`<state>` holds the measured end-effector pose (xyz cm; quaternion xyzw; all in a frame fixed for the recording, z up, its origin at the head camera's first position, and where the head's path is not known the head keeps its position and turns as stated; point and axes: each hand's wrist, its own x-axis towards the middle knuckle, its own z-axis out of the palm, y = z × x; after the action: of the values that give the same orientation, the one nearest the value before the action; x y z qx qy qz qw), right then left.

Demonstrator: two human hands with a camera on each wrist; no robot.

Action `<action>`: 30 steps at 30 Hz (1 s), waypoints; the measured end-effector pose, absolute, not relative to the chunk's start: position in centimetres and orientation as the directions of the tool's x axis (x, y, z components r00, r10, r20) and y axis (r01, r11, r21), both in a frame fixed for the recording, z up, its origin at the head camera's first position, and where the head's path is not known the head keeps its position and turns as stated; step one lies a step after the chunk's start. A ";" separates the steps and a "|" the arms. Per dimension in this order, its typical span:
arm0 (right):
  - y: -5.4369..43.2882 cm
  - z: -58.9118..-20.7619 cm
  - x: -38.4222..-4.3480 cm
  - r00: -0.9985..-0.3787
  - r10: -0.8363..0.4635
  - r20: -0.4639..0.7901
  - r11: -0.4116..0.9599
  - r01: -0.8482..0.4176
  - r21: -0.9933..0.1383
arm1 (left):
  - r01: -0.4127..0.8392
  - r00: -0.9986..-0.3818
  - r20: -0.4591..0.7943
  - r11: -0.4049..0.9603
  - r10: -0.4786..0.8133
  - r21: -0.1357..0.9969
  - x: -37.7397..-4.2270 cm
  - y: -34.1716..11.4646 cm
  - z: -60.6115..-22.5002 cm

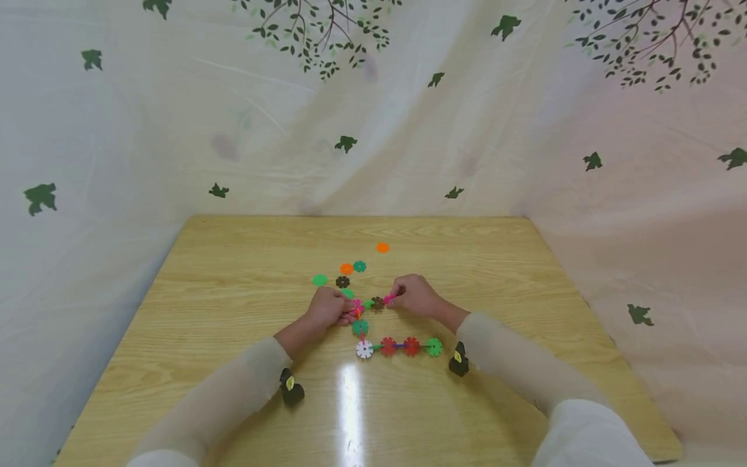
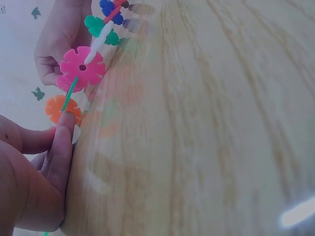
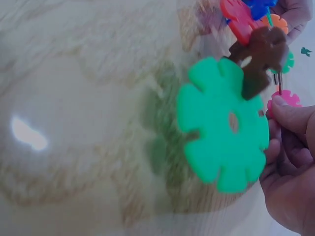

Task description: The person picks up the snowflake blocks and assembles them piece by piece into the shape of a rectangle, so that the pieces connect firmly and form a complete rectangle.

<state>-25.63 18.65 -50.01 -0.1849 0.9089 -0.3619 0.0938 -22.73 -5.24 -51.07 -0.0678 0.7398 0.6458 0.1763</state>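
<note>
A chain of slotted plastic flower discs lies on the wooden table in a squared bracket shape. Its near row runs from a white disc [image 1: 364,349] through red discs [image 1: 411,346] to a green disc [image 1: 434,347]. A teal disc [image 1: 360,327] leads up to a pink corner disc [image 1: 357,307], which my left hand [image 1: 328,306] holds between thumb and fingers. From there the far row reaches a brown disc [image 1: 377,303]. At its right end, my right hand [image 1: 415,295] pinches a pink disc [image 3: 286,99] against the brown one.
Loose discs lie beyond my left hand: orange [image 1: 382,248], another orange [image 1: 347,268], teal [image 1: 359,266], dark brown [image 1: 342,282] and light green [image 1: 320,280]. A cloth printed with leaves [image 1: 397,130] hangs behind and beside the table [image 1: 233,253].
</note>
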 end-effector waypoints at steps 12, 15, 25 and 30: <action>18.2 -50.5 -25.7 -0.921 -0.389 0.001 0.657 -0.278 -0.700 | -0.351 -0.925 -0.369 0.171 0.093 0.921 -22.7 -5.1 -50.8; 18.1 -50.7 -25.7 -0.924 -0.384 0.008 0.645 -0.274 -0.714 | -0.354 -0.926 -0.371 0.178 0.073 0.918 -22.7 -5.0 -50.7; 18.3 -50.0 -26.8 -0.827 -0.558 -0.064 0.645 -0.383 -0.661 | -0.339 -0.934 -0.353 0.165 0.062 0.926 -22.7 -4.9 -50.9; 18.7 -48.0 -29.9 -0.666 -0.695 -0.273 0.639 -0.397 -0.659 | -0.340 -0.933 -0.352 0.131 0.075 0.931 -22.6 -5.0 -50.9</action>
<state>-29.88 18.65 -48.03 -0.3148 0.8668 -0.2854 0.2609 -22.61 -4.97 -50.90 -0.0903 0.7349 0.6530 0.1590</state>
